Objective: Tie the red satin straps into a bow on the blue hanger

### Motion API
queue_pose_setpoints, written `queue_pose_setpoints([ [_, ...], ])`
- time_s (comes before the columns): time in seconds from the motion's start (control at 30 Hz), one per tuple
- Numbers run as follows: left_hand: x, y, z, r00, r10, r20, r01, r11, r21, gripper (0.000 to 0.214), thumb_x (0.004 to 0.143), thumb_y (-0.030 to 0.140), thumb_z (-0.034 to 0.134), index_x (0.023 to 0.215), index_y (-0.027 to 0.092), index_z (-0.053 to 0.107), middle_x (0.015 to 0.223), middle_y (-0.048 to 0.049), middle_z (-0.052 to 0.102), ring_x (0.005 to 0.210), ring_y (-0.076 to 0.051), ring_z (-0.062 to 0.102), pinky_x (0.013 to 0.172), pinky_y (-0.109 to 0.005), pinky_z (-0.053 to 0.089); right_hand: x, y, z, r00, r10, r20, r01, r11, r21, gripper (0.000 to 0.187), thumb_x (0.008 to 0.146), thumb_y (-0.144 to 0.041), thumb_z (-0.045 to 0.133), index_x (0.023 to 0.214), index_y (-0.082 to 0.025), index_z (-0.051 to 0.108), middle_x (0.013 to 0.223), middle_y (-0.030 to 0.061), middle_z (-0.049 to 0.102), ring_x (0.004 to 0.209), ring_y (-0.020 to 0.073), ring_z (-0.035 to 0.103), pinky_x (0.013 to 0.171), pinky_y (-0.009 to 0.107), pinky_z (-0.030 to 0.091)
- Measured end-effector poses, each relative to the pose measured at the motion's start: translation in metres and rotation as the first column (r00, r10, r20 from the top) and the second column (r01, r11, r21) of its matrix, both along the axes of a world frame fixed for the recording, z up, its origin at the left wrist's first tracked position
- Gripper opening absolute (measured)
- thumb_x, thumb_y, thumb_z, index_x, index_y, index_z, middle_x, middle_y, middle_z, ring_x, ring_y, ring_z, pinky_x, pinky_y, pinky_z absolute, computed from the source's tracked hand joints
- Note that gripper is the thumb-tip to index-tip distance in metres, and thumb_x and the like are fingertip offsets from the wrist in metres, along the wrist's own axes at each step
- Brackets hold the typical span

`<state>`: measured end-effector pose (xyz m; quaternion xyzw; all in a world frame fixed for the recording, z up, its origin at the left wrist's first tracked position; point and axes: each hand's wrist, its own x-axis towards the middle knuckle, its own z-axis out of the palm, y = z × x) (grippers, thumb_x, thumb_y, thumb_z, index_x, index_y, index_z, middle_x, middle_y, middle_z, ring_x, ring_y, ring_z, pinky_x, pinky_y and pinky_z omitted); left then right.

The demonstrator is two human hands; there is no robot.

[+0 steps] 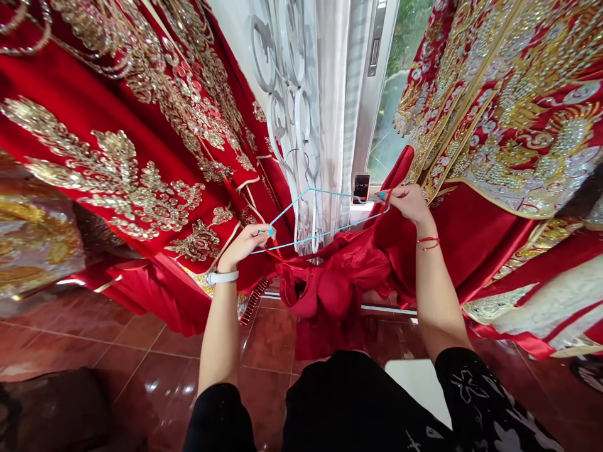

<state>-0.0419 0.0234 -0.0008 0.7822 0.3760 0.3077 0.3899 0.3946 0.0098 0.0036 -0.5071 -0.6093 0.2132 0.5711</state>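
Observation:
A light blue wire hanger [325,237] spans the gap between my two hands, its hook pointing up towards a white scrollwork frame. My left hand [247,243], with a pale band at the wrist, pinches the hanger's left side and a thin red strap. At the hanger's other end, my right hand [407,202] is closed with its fingertips on a red strap and the wire. Below the hanger hangs a red satin garment [334,289], gathered in loose folds. Whether the hanger's hook touches the frame behind it is unclear.
Red gowns with gold beading [141,188] hang at left, and an ornate gold-and-silver garment [509,94] at right. The white scrollwork frame [277,119] stands ahead beside a window [396,81]. A small dark timer screen [361,187] shows near my right hand. Red tiles [160,370] cover the floor.

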Motion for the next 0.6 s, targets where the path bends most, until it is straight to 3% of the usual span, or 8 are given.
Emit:
queue_pose_setpoints([
  [0.1,0.004,0.000,-0.003,1.000,-0.008,0.023,0.008,1.000,-0.007,0.025,0.079,0.042,0.061,0.072,0.018,0.064,0.056,0.0018,0.049,0.052,-0.012,0.042,0.051,-0.024,0.034,-0.012,0.006,0.014,0.984,0.155,0.087,-0.149,0.986,-0.079,0.032,0.057,-0.046,0.087,0.062,-0.017,0.076,0.059,0.0034,0.072,0.063,0.0183,0.067,0.058,0.027,0.053],
  [0.2,0.011,0.000,-0.010,0.998,0.003,0.061,-0.003,1.000,-0.008,0.026,0.080,0.043,0.060,0.072,0.018,0.063,0.052,0.0035,0.043,0.049,-0.012,0.039,0.050,-0.024,0.032,-0.025,0.011,0.020,0.964,0.216,0.157,-0.202,0.975,-0.096,0.031,0.054,-0.044,0.087,0.061,-0.017,0.074,0.061,0.0021,0.071,0.060,0.0152,0.063,0.057,0.025,0.049],
  [0.37,0.015,-0.004,-0.019,0.992,0.089,0.087,-0.094,0.994,0.048,0.030,0.084,0.046,0.059,0.075,0.018,0.062,0.054,0.0035,0.045,0.049,-0.011,0.038,0.049,-0.024,0.030,-0.033,0.017,0.012,0.960,0.202,0.195,-0.189,0.978,-0.085,0.025,0.060,-0.038,0.082,0.062,-0.017,0.071,0.063,0.0006,0.069,0.063,0.0142,0.059,0.061,0.025,0.047],
  [0.5,0.012,-0.010,-0.019,0.983,0.182,-0.002,-0.179,0.972,0.155,0.032,0.090,0.047,0.055,0.081,0.018,0.065,0.056,0.0029,0.051,0.052,-0.012,0.045,0.056,-0.025,0.036,-0.034,0.018,-0.001,0.964,0.149,0.221,-0.144,0.989,-0.042,0.017,0.068,-0.034,0.076,0.070,-0.018,0.071,0.074,0.0026,0.071,0.075,0.0185,0.063,0.073,0.030,0.050],
  [0.6,0.005,-0.015,-0.028,0.955,0.294,0.028,-0.291,0.924,0.247,0.030,0.090,0.047,0.058,0.098,0.019,0.067,0.079,-0.0023,0.066,0.069,-0.015,0.058,0.072,-0.027,0.047,-0.038,0.010,-0.008,0.959,0.082,0.270,-0.099,0.994,0.049,0.019,0.072,-0.029,0.071,0.088,-0.019,0.073,0.092,0.0054,0.072,0.092,0.0231,0.065,0.087,0.037,0.052],
])
